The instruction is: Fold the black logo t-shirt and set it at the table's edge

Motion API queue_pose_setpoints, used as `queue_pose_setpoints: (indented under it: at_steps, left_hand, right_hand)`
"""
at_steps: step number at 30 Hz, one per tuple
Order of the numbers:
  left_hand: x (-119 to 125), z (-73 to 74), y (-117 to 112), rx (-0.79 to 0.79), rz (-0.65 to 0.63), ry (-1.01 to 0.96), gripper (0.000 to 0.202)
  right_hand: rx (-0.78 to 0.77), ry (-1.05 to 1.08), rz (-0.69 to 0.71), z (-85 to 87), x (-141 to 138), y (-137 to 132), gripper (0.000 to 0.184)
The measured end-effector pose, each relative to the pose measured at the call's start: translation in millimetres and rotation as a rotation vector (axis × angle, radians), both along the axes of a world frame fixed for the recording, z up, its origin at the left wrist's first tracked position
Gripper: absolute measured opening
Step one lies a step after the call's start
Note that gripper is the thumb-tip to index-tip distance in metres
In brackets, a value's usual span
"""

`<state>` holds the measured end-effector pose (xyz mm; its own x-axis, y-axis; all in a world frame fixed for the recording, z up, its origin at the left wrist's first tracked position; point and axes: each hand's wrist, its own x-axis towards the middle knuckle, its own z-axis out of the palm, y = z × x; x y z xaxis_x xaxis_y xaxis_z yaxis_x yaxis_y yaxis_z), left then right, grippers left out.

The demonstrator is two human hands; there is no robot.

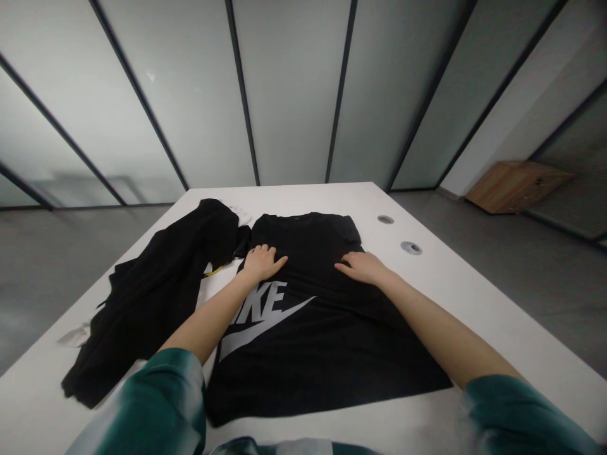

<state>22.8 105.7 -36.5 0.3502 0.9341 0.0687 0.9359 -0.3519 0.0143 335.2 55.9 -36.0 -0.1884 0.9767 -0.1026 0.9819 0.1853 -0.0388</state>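
Black fabric makes up the shirt (327, 354), spread on the white bench (474, 316) with its neck at the far end and its hem towards the person. The left hand (262, 261) lies palm down with fingers stretched out on the left side, above the pale lettering (272, 300). The right hand (363, 266) rests on the other side, just below the sleeve, fingers pointing inward; neither appears to grip anything.

To flatten the cloth well, light, even pressure from both palms seems best, working outward from the middle so the faint creases run off at the edges. Pushing with one hand alone could drag the shirt askew. The dark clothes (161, 284) piled on the left lie close by, so strokes that way would best stop short of them.
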Motion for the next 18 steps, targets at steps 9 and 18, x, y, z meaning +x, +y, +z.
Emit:
queue_pose_setpoints:
  at_steps: [9,18]
  left_hand:
    - [22.9,-32.5,14.8,0.07,-0.005,-0.136,0.052]
    - [21.3,-32.8,13.0,0.065,-0.017,-0.153,0.052]
  right_hand:
    - [0.196,-0.015,-0.311,-5.3,6.9,81.4,0.068]
    - [0.368,0.307,-0.592,-24.4,57.6,123.1,0.048]
